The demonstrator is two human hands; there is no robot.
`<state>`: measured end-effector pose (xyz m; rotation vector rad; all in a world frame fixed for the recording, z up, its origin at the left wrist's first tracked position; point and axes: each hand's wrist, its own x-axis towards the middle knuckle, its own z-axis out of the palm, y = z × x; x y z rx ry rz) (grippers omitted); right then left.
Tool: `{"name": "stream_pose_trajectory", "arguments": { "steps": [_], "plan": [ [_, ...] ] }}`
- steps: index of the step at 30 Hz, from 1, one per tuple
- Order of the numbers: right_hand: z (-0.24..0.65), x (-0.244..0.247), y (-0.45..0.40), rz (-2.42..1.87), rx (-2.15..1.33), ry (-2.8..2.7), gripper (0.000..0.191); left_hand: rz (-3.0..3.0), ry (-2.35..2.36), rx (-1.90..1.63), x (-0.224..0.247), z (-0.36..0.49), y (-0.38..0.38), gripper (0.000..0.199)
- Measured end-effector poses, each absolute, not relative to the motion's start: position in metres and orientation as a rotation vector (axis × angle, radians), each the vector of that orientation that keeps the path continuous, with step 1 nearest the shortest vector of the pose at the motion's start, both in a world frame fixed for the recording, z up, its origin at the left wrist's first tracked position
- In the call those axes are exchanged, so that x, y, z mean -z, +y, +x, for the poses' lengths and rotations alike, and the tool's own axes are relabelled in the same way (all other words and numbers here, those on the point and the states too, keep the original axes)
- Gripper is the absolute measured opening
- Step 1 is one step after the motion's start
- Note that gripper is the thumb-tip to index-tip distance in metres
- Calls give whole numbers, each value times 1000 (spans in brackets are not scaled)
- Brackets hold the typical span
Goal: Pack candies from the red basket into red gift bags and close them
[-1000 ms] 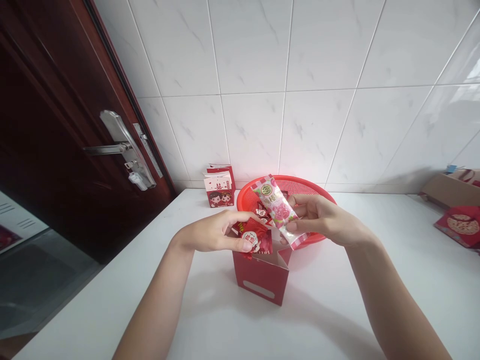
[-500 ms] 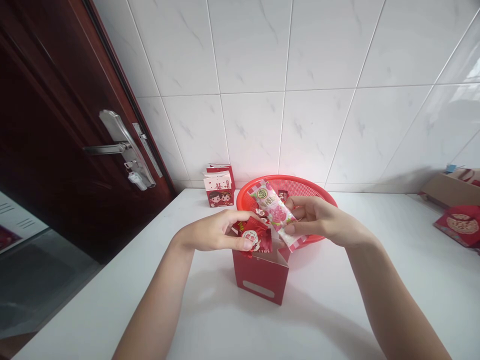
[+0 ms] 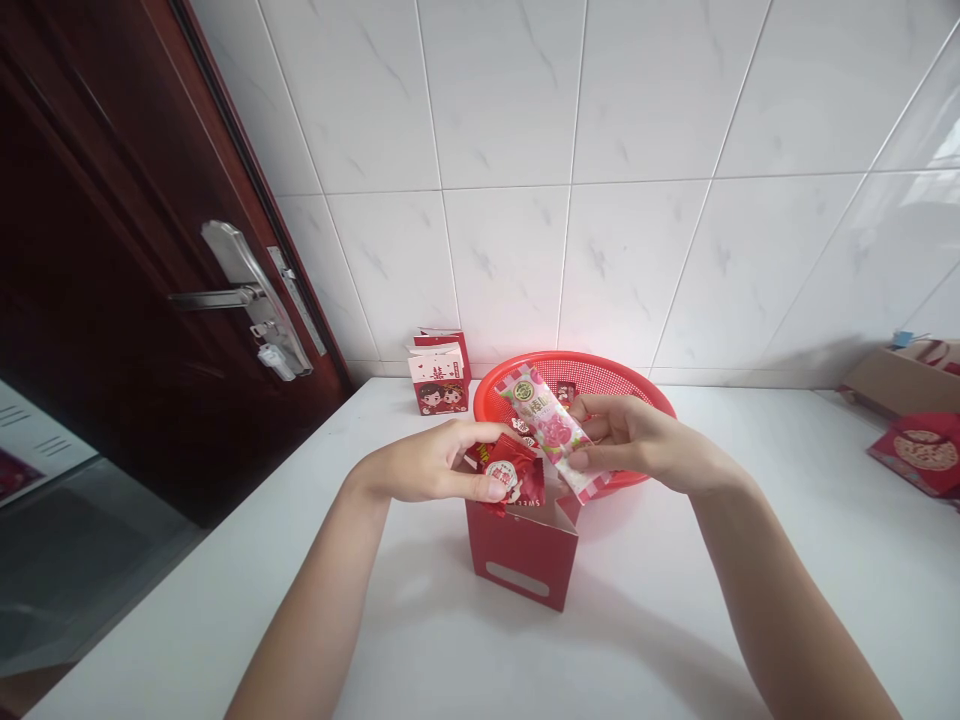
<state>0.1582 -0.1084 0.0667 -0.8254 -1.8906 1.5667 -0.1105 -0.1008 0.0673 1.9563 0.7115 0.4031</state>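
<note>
Over the open top of a red box (image 3: 521, 560), my left hand (image 3: 439, 465) grips a shiny red candy packet (image 3: 525, 482) between thumb and fingers. A long pink and white wrapped snack (image 3: 546, 418) is pinched in my right hand (image 3: 637, 440), tilted, its lower end near the box's right edge. Behind the box stands a red mesh basket (image 3: 611, 368) with several small wrapped sweets inside, partly hidden by the hands and the pink snack.
Two small printed boxes (image 3: 441, 385) stand by the tiled wall on the left. At the far right are a cardboard box (image 3: 877, 375) and a red package (image 3: 919, 452) on the white table (image 3: 420, 630). A dark door (image 3: 112, 200) with a metal handle is at left.
</note>
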Motion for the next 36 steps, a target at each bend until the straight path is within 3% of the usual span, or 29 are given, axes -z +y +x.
{"name": "stream_pose_trajectory", "arguments": {
  "steps": [14,22,29,36],
  "plan": [
    [157,-58,-106,-903,-1519,-1935,19,1931,720,-390,-66,-111,-100,24],
    [155,-58,-106,-927,-1489,-1969,24,1961,724,-396,-67,-110,-101,36],
    [154,-59,-107,-942,-1470,-1997,25,1958,715,-404,-65,-111,-101,33],
    [163,-65,-115,-888,-1387,-2173,15,1927,762,-373,-64,-111,-103,33]
  ]
}}
